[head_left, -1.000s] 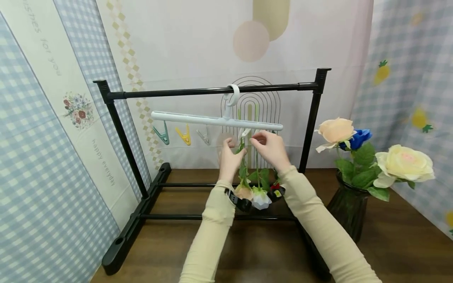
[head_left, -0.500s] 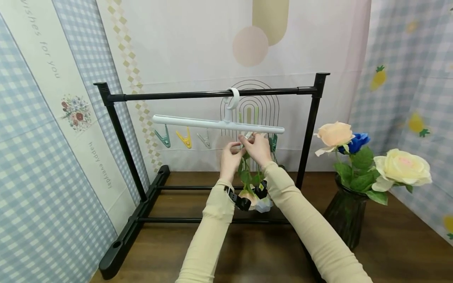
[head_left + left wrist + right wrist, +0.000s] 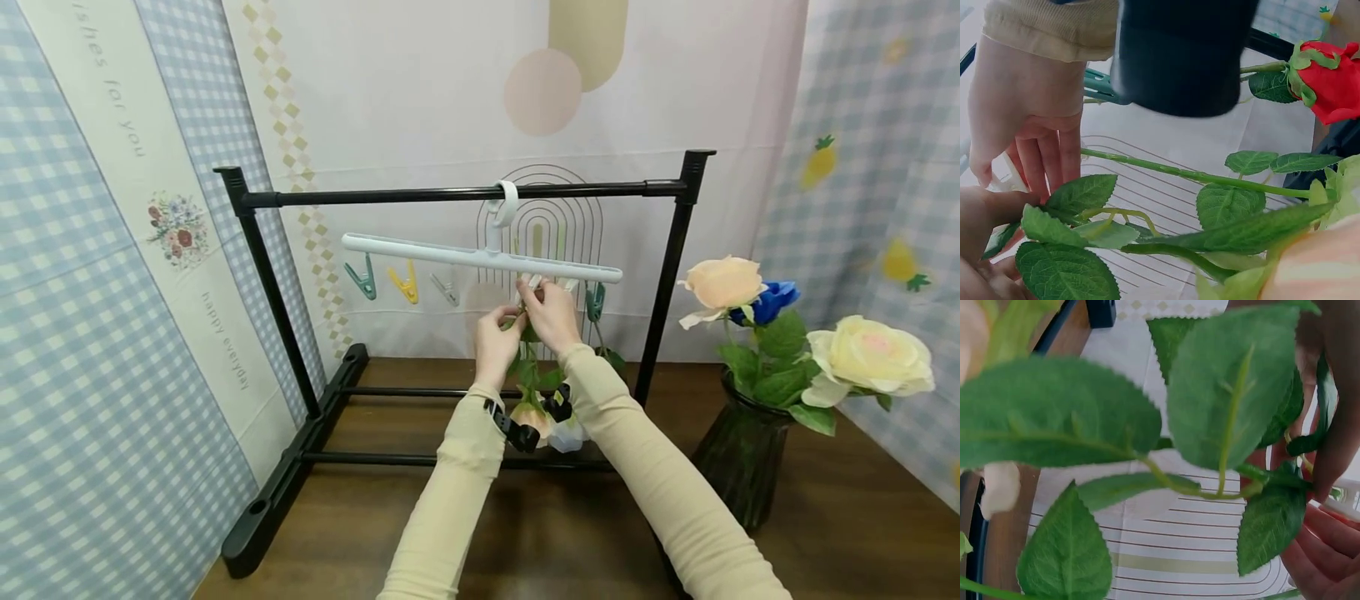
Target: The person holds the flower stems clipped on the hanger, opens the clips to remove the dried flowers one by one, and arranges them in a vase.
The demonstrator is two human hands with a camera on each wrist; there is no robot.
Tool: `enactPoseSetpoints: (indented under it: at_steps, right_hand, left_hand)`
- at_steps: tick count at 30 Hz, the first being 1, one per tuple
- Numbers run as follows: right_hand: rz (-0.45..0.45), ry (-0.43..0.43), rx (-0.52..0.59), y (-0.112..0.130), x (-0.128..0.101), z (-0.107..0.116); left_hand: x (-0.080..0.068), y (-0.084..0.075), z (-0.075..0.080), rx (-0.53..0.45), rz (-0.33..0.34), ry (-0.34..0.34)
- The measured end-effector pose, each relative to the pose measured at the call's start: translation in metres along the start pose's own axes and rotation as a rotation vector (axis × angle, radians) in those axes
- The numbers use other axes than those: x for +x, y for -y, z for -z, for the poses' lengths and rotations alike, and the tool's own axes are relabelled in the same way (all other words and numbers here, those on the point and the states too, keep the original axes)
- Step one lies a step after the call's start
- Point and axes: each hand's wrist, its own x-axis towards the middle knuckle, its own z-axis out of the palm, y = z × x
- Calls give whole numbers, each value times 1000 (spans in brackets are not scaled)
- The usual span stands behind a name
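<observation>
A white hanger (image 3: 420, 250) hangs tilted from a black rail. My left hand (image 3: 497, 346) pinches the leafy stem of an upside-down peach rose (image 3: 534, 419), just below the hanger's bar. Close beside it, my right hand (image 3: 553, 315) pinches a white clip (image 3: 534, 282) at the stem's upper end. The fingers of both hands nearly meet there, and leaves cover part of the grip in the right wrist view. Hanging next to the peach rose is a white rose (image 3: 567, 435). A red rose (image 3: 1332, 81) hangs farther right, under a dark green clip (image 3: 595, 300).
On the hanger's left half are green (image 3: 362, 277), yellow (image 3: 405, 283) and grey (image 3: 445, 289) clips with nothing in them. The black rack (image 3: 291, 317) surrounds the work. A dark glass vase (image 3: 742, 467) with peach, blue and cream roses stands at the right.
My right hand has moved left, from beside the clip onto it, against my left hand. My left hand keeps holding the stem. The head view has shifted slightly.
</observation>
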Motion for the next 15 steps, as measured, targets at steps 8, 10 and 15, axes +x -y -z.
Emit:
enactPoseSetpoints:
  at_steps: [8, 10, 15]
  right_hand:
    - [40, 22, -65, 8, -5, 1]
    - [53, 21, -81, 10, -5, 1]
    - [68, 7, -104, 15, -6, 3]
  left_hand:
    - [-9, -3, 12, 63, -34, -9]
    - [-9, -3, 16, 88, -38, -12]
    - [-10, -6, 25, 166, -48, -20]
